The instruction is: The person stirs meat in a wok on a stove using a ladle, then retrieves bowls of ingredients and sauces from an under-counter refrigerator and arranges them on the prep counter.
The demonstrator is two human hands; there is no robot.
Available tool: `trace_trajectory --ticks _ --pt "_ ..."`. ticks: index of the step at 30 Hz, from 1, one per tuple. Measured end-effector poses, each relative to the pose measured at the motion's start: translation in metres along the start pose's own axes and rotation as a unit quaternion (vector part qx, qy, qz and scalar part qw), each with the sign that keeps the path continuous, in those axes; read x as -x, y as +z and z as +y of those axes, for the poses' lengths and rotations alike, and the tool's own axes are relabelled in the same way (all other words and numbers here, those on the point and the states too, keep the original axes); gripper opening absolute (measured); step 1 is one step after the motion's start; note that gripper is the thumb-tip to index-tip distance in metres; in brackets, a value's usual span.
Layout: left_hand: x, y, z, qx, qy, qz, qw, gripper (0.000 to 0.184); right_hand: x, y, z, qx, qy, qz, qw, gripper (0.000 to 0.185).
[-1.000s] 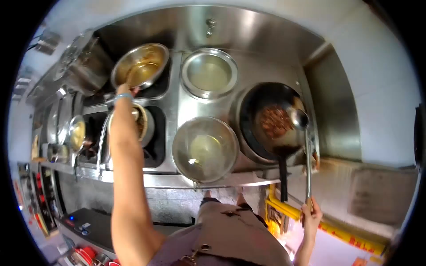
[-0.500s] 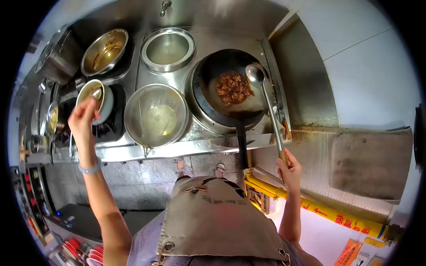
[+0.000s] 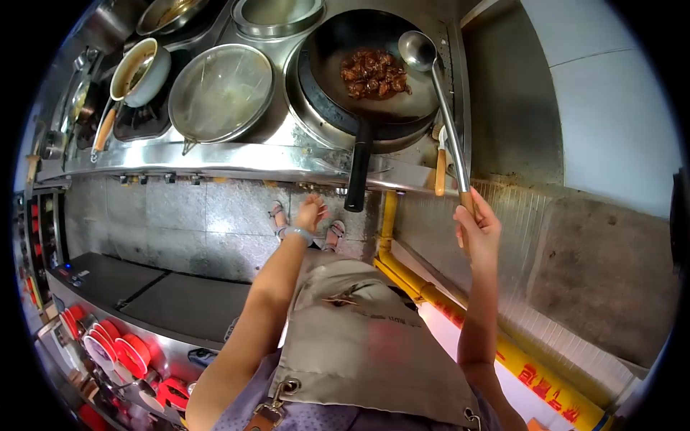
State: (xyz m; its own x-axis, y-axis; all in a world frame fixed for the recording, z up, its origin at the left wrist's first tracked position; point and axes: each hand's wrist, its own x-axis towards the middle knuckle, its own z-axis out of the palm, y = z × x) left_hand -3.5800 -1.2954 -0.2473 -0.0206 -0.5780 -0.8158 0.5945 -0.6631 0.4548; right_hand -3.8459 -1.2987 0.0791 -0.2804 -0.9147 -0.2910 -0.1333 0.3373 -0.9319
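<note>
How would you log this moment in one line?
right hand: holding ladle; ladle bowl: over right side of wok; wok: glossy brown food inside; left hand: nothing visible in it

Left grip (image 3: 312, 213) moved from metal bowl (image 3: 152, 19), past white pot (image 3: 154, 82), to air near wok handle (image 3: 360, 164).

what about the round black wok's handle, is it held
No, the right hand grips a long steel ladle and the left hand hovers clear.

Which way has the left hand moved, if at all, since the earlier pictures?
Yes: the left hand has moved right and toward the body, from above the stove to this side of its front edge.
</note>
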Motion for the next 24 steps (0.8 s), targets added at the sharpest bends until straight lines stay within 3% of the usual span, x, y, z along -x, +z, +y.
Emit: trace_trajectory --ticks 1,3,7,10,12,13,17,18,20,24 --pt "-0.024 0.008 -0.019 0.012 -0.004 -0.005 1.000 0.022 -0.001 -0.004 -0.003 0.007 0.003 -0.009 1.000 0.046" --pt "-0.055 0.008 -0.040 0.004 -0.054 0.083 0.995 0.024 -0.001 -0.004 -0.003 0.011 0.006 -0.008 1.000 0.047" --pt "-0.115 0.010 -0.092 0.101 -0.064 0.044 0.992 0.024 -0.004 -0.012 -0.004 0.010 0.012 -0.007 1.000 0.051" --pt "-0.164 0.000 -0.123 0.013 0.075 -0.010 0.997 0.026 -0.010 -0.015 -0.003 0.034 0.014 -0.005 0.999 0.053" --pt "-0.152 0.000 -0.113 0.134 -0.028 -0.046 0.990 0.026 -0.010 -0.018 -0.003 0.026 0.013 -0.009 1.000 0.053" --pt "-0.157 0.009 -0.102 0.134 -0.016 -0.053 0.989 0.026 -0.015 -0.020 -0.003 0.017 0.011 -0.014 1.000 0.053" --pt "-0.162 0.003 -0.119 -0.069 0.102 -0.020 0.992 0.021 -0.011 -0.025 -0.003 0.008 0.023 -0.022 0.999 0.052" --pt "-0.170 0.002 -0.119 -0.068 0.108 -0.022 0.992 0.021 -0.013 -0.025 -0.003 0.004 0.027 -0.025 0.999 0.051" --pt "-0.176 0.003 -0.121 0.127 -0.020 -0.002 0.992 0.018 -0.013 -0.023 -0.008 0.018 0.023 -0.026 0.999 0.050" --pt "-0.185 0.009 -0.129 0.145 -0.029 0.051 0.988 0.017 -0.017 -0.024 -0.008 0.009 0.018 -0.028 0.999 0.049"
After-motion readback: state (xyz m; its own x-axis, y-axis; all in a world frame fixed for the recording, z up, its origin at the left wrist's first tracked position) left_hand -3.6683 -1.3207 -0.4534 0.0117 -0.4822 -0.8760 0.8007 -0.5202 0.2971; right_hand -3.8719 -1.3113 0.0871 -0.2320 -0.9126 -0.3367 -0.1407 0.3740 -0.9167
